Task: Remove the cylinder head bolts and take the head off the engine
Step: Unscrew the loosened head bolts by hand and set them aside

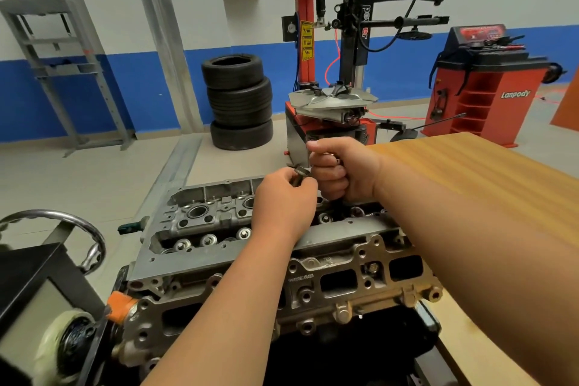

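We see right grip (338, 169) fisted round upright tool (336, 204), left grip (283, 197) pinching bolt (300, 172); a slip drops it into cylinder head (219, 229) below.

Grey cast-metal cylinder head (219, 229): matt, rough, oil-stained. Orange-brown wooden bench (470, 172): smooth, faintly grained. Curved chrome handwheel (78, 222): glossy. Stacked black rubber tyres (239, 102): matt, ribbed.

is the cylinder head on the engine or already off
On: the cylinder head sits level atop the engine; the right hand grips a tool standing in it.
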A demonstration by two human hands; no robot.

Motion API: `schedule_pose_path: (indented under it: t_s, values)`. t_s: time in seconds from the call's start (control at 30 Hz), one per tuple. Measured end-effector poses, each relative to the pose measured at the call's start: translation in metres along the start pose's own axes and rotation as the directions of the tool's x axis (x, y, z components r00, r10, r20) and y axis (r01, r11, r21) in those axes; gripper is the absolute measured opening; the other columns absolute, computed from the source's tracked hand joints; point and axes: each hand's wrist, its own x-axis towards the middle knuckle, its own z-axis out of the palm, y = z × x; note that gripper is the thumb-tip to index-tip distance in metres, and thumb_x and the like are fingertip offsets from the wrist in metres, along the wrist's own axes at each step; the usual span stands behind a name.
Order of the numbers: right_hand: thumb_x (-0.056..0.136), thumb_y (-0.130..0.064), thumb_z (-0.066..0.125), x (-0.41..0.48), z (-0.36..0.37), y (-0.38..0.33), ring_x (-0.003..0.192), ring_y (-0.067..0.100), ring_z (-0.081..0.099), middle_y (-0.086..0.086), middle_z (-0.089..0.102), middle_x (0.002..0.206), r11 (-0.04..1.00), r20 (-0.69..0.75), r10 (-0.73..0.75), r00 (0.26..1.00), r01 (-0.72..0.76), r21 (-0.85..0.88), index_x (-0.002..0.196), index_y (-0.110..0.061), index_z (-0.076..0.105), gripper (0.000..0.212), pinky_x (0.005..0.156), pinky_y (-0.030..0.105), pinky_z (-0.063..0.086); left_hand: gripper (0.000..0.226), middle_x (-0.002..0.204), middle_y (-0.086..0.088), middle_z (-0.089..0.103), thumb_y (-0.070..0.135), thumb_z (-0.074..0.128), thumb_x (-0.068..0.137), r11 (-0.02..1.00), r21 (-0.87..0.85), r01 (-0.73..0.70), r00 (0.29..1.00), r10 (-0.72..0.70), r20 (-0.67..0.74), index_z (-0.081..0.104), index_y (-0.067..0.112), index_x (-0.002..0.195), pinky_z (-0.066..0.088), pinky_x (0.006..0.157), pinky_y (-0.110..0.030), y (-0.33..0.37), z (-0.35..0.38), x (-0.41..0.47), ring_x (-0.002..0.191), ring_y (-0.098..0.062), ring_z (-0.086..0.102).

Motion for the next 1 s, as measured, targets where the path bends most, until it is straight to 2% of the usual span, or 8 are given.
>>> schedule_pose_path:
  t_s: [0.17,0.3,0.37,0.5,0.6,0.67,0.83,1.0]
  values:
    - [0.077,-0.058,0.056,0.001,0.023,0.032,0.048,0.011,0.046,-0.005,0.049,0.052,0.902,-0.553,-0.404,0.729,0.219,-0.371,0.064,-0.018,0.054,0.042,0.053,0.031,0.04,0.027,0.042,0.017,0.048,0.027,0.056,0.085,1.0,0.016,-0.011,1.0,0.011,0.026,0.049,0.021,0.059,0.026,0.044,-0.023,0.002,-0.002,0.0,0.042,0.001,0.045]
    - [0.086,-0.031,0.049,0.003,0.006,0.005,0.042,0.014,0.016,-0.004,0.028,0.039,0.987,-0.08,-0.06,0.995,0.047,-0.156,0.044,-0.023,0.035,0.046,0.042,0.022,0.02,0.027,0.043,0.018,0.048,0.026,0.056,0.084,1.0,0.027,-0.015,1.0,0.015,0.004,0.048,0.02,0.059,0.025,0.037,-0.017,0.004,-0.003,-0.003,0.045,0.002,0.045]
    - [0.083,-0.031,0.046,0.002,-0.001,-0.002,0.04,0.012,0.011,-0.007,0.026,0.037,0.999,0.105,0.03,0.994,-0.026,-0.037,0.041,-0.022,0.035,0.045,0.041,0.019,0.016,0.026,0.041,0.016,0.046,0.026,0.056,0.083,0.999,0.037,-0.008,1.0,0.008,0.002,0.047,0.02,0.059,0.026,0.038,-0.019,0.004,-0.002,-0.003,0.041,-0.003,0.043]
    - [0.09,-0.036,0.052,0.0,0.01,0.012,0.04,0.014,0.032,-0.003,0.038,0.045,0.994,-0.274,-0.096,0.957,0.077,-0.077,0.056,-0.018,0.044,0.039,0.045,0.025,0.031,0.026,0.041,0.015,0.046,0.027,0.056,0.084,1.0,0.027,-0.007,1.0,0.007,0.015,0.049,0.021,0.06,0.027,0.039,-0.019,0.004,-0.003,-0.002,0.041,-0.003,0.043]
    - [0.085,-0.045,0.058,0.0,0.024,0.03,0.057,0.014,0.048,-0.004,0.053,0.06,0.926,-0.558,-0.36,0.748,0.212,-0.313,0.073,-0.016,0.055,0.032,0.06,0.031,0.04,0.027,0.042,0.018,0.049,0.028,0.057,0.085,1.0,0.029,-0.01,0.999,0.009,0.038,0.051,0.022,0.06,0.028,0.042,-0.022,0.004,-0.003,-0.003,0.042,0.001,0.045]
    - [0.084,-0.048,0.057,0.002,0.022,0.029,0.052,0.015,0.041,-0.001,0.044,0.056,0.902,-0.534,-0.413,0.738,0.25,-0.351,0.065,-0.014,0.048,0.04,0.054,0.032,0.037,0.026,0.044,0.019,0.05,0.028,0.057,0.086,1.0,0.002,-0.009,0.999,0.008,0.035,0.052,0.022,0.061,0.028,0.046,-0.023,0.004,-0.003,-0.003,0.042,0.001,0.046]
    - [0.083,-0.036,0.049,0.001,0.004,-0.006,0.039,0.011,0.017,-0.005,0.024,0.041,0.997,0.027,0.034,0.999,-0.032,-0.073,0.045,-0.021,0.036,0.042,0.041,0.021,0.016,0.027,0.045,0.02,0.05,0.026,0.056,0.083,1.0,0.021,-0.008,1.0,0.007,0.014,0.048,0.023,0.058,0.028,0.044,-0.022,0.005,-0.001,-0.003,0.044,0.002,0.045]
    - [0.084,-0.052,0.054,-0.016,0.021,0.024,0.048,0.011,0.047,-0.005,0.052,0.05,0.906,-0.449,-0.323,0.833,0.136,-0.401,0.072,-0.019,0.055,0.035,0.048,0.025,0.039,0.026,0.046,0.022,0.053,0.029,0.058,0.084,1.0,-0.015,-0.001,0.999,0.001,0.034,0.052,0.025,0.059,0.029,0.046,-0.022,0.002,-0.002,-0.002,0.044,0.003,0.048]
